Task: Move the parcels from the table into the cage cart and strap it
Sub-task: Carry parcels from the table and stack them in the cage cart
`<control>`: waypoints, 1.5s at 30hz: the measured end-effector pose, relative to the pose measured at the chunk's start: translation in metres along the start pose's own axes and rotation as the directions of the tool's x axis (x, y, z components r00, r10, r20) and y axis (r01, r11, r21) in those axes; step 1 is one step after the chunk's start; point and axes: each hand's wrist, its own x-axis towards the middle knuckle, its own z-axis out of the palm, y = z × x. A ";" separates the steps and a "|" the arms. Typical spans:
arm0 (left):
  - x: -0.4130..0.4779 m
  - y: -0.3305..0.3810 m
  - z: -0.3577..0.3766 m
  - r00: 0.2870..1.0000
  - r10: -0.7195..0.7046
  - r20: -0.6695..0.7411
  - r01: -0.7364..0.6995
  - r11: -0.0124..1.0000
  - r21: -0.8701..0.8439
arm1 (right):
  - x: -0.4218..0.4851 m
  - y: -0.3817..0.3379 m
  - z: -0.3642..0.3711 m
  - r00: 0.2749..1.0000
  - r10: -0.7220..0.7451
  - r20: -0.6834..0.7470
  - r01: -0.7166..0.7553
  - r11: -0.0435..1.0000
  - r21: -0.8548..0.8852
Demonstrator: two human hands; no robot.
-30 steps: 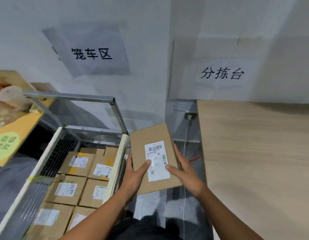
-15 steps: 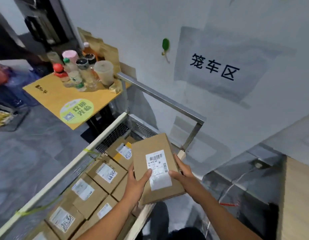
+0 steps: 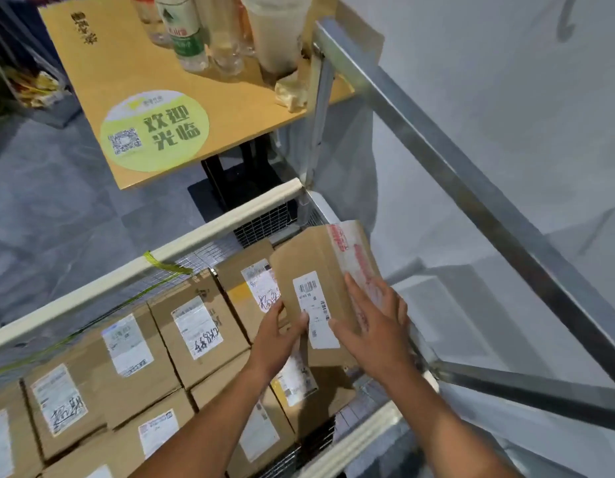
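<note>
I hold a flat brown cardboard parcel (image 3: 311, 257) with a white barcode label and red-printed tape over the far end of the cage cart (image 3: 230, 220). My left hand (image 3: 278, 334) grips its left edge, thumb on the label. My right hand (image 3: 371, 322) lies over its right side, fingers spread on the tape and thumb on the top face. Several labelled brown parcels (image 3: 196, 326) lie packed in rows inside the cart, below and left of the held one. The parcel tilts slightly, its near end hiding the boxes under it.
The cart has cream padded rails and wire mesh sides; a steel frame bar (image 3: 471, 174) runs diagonally on the right beside a white wall. A yellow side table (image 3: 202, 108) with bottles and cups stands beyond the cart. Grey floor lies on the left.
I have turned left and leaned over the cart. The parcel went from beside the cart to low above the packed boxes, and my right hand shifted onto its taped side.
</note>
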 end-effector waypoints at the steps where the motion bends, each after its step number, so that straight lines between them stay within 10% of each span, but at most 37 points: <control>1: 0.017 -0.010 0.002 0.999 0.028 0.016 -0.030 0.996 0.084 | 0.006 0.006 0.007 0.998 -0.049 -0.035 0.045 0.994 -0.098; 10: 0.117 -0.071 -0.018 0.929 0.309 0.203 -0.356 0.600 0.716 | 0.005 0.040 0.072 0.961 -0.257 -0.103 0.161 0.822 -0.547; 21: 0.189 -0.063 -0.041 0.853 0.239 0.464 -0.492 0.072 0.868 | 0.006 0.074 0.118 0.974 -0.213 -0.077 0.147 0.852 -0.502; 29: 0.191 -0.069 -0.055 0.827 0.281 0.488 -0.521 0.054 0.852 | 0.037 0.090 0.143 0.987 -0.072 0.145 0.139 0.832 -0.537; 34: 0.203 -0.061 -0.054 0.851 0.323 0.414 -0.507 0.304 0.806 | 0.053 0.109 0.168 0.971 -0.065 0.230 0.171 0.860 -0.480; 45: 0.197 -0.088 -0.015 0.876 0.378 0.299 -0.430 0.331 0.840 | 0.069 0.119 0.196 0.968 0.066 0.242 0.090 0.810 -0.579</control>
